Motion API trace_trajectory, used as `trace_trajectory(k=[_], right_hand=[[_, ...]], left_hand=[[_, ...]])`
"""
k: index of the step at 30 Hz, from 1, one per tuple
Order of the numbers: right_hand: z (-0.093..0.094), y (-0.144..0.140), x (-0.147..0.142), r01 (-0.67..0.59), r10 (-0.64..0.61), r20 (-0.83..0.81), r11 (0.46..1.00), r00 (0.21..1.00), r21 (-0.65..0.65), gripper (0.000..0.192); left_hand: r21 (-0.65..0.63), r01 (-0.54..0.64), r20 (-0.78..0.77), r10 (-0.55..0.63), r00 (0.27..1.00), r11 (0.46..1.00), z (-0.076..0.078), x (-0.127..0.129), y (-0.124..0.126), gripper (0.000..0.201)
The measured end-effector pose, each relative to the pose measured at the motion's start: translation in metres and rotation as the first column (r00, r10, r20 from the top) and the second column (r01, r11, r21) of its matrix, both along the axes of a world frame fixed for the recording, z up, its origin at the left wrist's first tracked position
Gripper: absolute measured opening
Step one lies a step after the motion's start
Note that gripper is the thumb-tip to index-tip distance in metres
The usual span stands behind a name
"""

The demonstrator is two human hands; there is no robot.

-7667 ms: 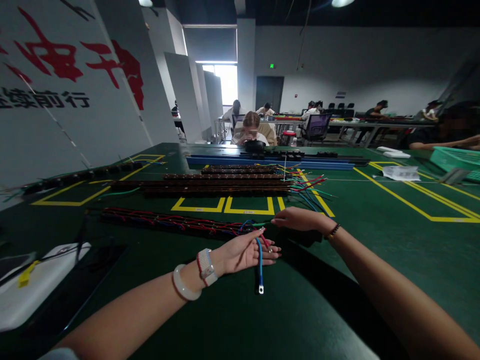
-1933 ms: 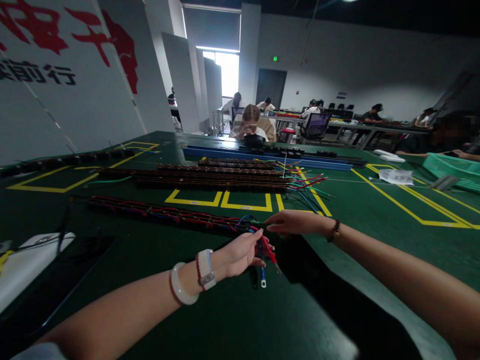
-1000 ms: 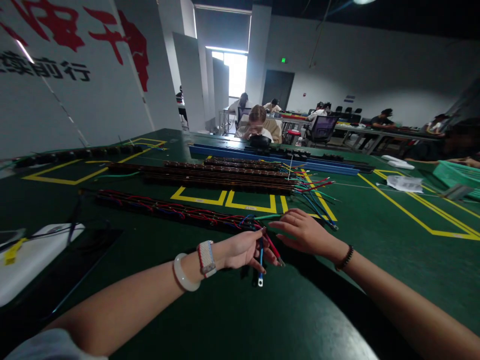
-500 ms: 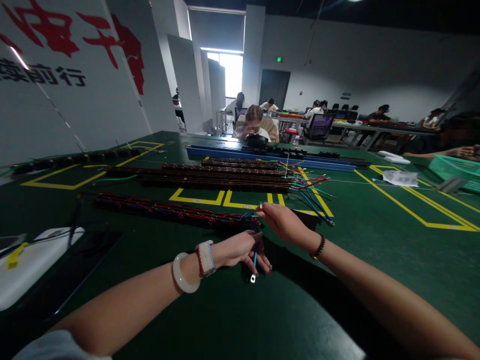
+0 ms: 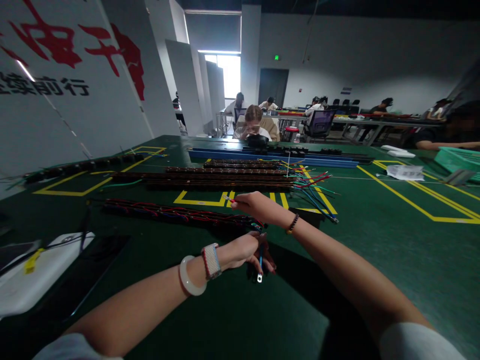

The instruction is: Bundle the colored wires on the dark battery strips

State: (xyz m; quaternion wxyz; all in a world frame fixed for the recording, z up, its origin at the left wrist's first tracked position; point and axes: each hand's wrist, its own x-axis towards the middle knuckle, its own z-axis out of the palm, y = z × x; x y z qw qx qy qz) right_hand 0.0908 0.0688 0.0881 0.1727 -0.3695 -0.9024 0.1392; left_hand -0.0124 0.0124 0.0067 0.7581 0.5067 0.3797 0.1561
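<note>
The left hand [image 5: 243, 250] pinches the blue wire [image 5: 260, 260], its ring lug hanging just above the worktop [image 5: 375, 240]. The right hand [image 5: 257, 206] grips a red wire [image 5: 229, 199] lifted over the wired strip [image 5: 176, 214]. This looks like sorting leads; seating the red terminal probably calls for careful aim.

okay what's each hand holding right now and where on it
Left hand grips the blue wire just above its metal end. Right hand pinches the red wire near its tip.
</note>
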Motion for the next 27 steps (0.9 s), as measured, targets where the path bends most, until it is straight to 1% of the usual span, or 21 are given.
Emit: trace_trajectory(k=[1,2,3,5,8,10,12,14,16,17,18,20,21,22,23,25,26,27], right_hand=[[0.005,-0.004,0.011,-0.051,0.048,-0.053,0.997,0.997,-0.057,0.038],[0.01,-0.006,0.023,-0.079,0.069,-0.102,0.991,0.992,-0.106,0.044],[0.012,-0.007,0.035,-0.08,0.061,-0.136,0.988,0.989,-0.136,0.049],[0.012,-0.005,0.059,-0.01,-0.007,-0.135,0.992,0.991,-0.129,0.052],[-0.003,0.006,0.087,0.104,-0.103,0.026,0.994,0.994,-0.046,0.037],[-0.017,0.015,0.097,0.103,-0.093,0.153,0.993,0.984,-0.056,0.029],[-0.029,0.021,0.101,0.058,-0.031,0.227,0.992,0.973,-0.112,0.026],[-0.037,0.023,0.101,0.027,0.008,0.245,0.99,0.969,-0.139,0.025],[-0.041,0.023,0.1,0.034,-0.002,0.247,0.992,0.969,-0.123,0.024],[-0.041,0.023,0.099,0.044,-0.015,0.249,0.993,0.968,-0.113,0.025],[-0.042,0.023,0.099,0.053,-0.024,0.251,0.993,0.968,-0.106,0.025],[-0.043,0.023,0.1,0.065,-0.039,0.25,0.993,0.968,-0.097,0.025],[-0.043,0.023,0.1,0.072,-0.047,0.248,0.993,0.968,-0.092,0.025],[-0.044,0.023,0.101,0.078,-0.054,0.247,0.993,0.968,-0.089,0.024],[-0.045,0.023,0.101,0.081,-0.057,0.247,0.993,0.967,-0.089,0.024],[-0.045,0.023,0.102,0.087,-0.058,0.254,0.991,0.965,-0.104,0.024],[-0.045,0.023,0.101,0.086,-0.054,0.258,0.989,0.965,-0.116,0.025],[-0.044,0.022,0.1,0.086,-0.052,0.256,0.989,0.965,-0.124,0.025]], left_hand=[[0.002,0.007,-0.008,-0.007,1.0,1.0,0.003,-0.001,0.0,0.039],[0.007,0.021,-0.025,-0.021,0.999,1.0,0.005,-0.002,0.0,0.038],[0.017,0.043,-0.047,-0.042,0.998,0.999,0.008,-0.004,0.0,0.038],[0.062,0.094,-0.104,-0.087,0.991,0.994,0.014,-0.007,0.001,0.038],[0.149,0.153,-0.205,-0.121,0.971,0.977,0.016,-0.011,0.004,0.038],[0.194,0.189,-0.278,-0.13,0.952,0.963,0.016,-0.012,0.007,0.037],[0.223,0.243,-0.361,-0.152,0.92,0.944,0.015,-0.013,0.01,0.037],[0.253,0.293,-0.448,-0.157,0.88,0.922,0.017,-0.016,0.011,0.037],[0.299,0.335,-0.525,-0.139,0.84,0.894,0.021,-0.02,0.011,0.037],[0.342,0.351,-0.556,-0.114,0.823,0.871,0.023,-0.022,0.01,0.038],[0.402,0.368,-0.582,-0.076,0.809,0.839,0.026,-0.023,0.01,0.038],[0.537,0.406,-0.622,0.021,0.783,0.739,0.032,-0.025,0.008,0.037],[0.582,0.424,-0.633,0.059,0.772,0.694,0.034,-0.025,0.007,0.036],[0.592,0.439,-0.647,0.074,0.759,0.675,0.036,-0.024,0.006,0.036],[0.568,0.449,-0.662,0.06,0.747,0.69,0.037,-0.023,0.004,0.035],[0.479,0.446,-0.682,0.0,0.732,0.756,0.037,-0.021,0.001,0.036],[0.467,0.446,-0.686,-0.005,0.728,0.763,0.037,-0.02,-0.001,0.037],[0.511,0.451,-0.685,0.03,0.728,0.732,0.038,-0.019,-0.003,0.039]])
